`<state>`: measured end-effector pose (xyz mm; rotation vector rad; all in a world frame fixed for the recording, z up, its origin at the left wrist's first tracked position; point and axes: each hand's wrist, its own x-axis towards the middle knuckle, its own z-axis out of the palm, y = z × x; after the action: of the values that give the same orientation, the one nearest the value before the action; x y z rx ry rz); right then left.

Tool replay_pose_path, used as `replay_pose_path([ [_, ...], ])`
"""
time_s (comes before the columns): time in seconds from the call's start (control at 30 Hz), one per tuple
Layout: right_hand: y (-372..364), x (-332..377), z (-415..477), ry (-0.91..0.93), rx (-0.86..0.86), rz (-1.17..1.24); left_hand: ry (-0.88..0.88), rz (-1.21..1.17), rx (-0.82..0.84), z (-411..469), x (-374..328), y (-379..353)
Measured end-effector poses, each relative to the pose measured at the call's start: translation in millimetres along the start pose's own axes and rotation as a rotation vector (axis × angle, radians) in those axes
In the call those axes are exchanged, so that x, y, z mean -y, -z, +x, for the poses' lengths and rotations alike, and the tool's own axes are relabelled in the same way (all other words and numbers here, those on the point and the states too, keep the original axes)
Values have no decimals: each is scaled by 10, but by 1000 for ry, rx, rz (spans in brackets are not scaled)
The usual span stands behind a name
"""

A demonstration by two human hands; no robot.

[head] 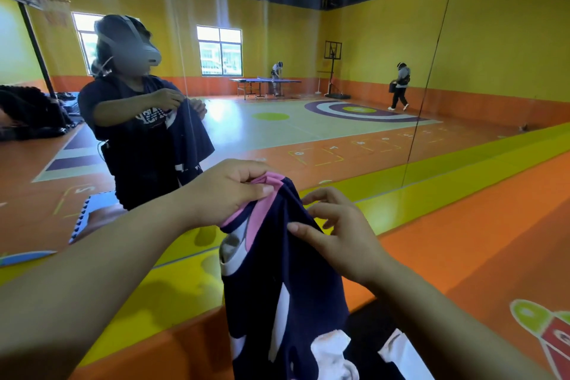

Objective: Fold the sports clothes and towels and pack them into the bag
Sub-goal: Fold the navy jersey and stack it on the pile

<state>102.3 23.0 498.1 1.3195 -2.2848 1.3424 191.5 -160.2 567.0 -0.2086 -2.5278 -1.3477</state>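
Navy garment (277, 271) with pink trim and white patches, probably a jersey, hung in mid-air between both hands. Its lower part was cut off by the frame edge.

Left hand (228, 191): fingers clenched on the pink top edge. Right hand (342, 237): fingers released and spread, thumb tip resting on the cloth.

Ahead stood a mirror wall (370, 40) showing a person in a headset (138, 120) holding dark cloth, and (far off, small) a table-tennis table (265, 82). Orange floor (462, 241) below.
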Motion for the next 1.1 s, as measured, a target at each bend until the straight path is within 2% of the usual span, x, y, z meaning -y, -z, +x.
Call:
replay_pose_path([
  [0.1, 1, -50, -27, -47, 144, 97, 6, -151, 1, 17, -7, -1],
  [0.23, -32, 5, -36, -76, 233, 235, -15, -182, -36, 68, 1, 9],
  [0.4, -67, -57, -46, -132, 281, 237, -121, 75, -207, 57, -13, 63],
  [0.53, -44, -89, -29, -189, 365, 252, -130, 279, -313, 81, 124, 70],
  [0.8, 60, -273, -63, -257, 420, 151, -125, 289, -337, 260, 207, 43],
  [1.0, 197, -451, -115, -315, 342, 13, -188, 244, -377, 387, 152, 47],
  [1.1, 418, -442, -111, -274, 140, -86, -209, 322, -397, 430, 177, 41],
])
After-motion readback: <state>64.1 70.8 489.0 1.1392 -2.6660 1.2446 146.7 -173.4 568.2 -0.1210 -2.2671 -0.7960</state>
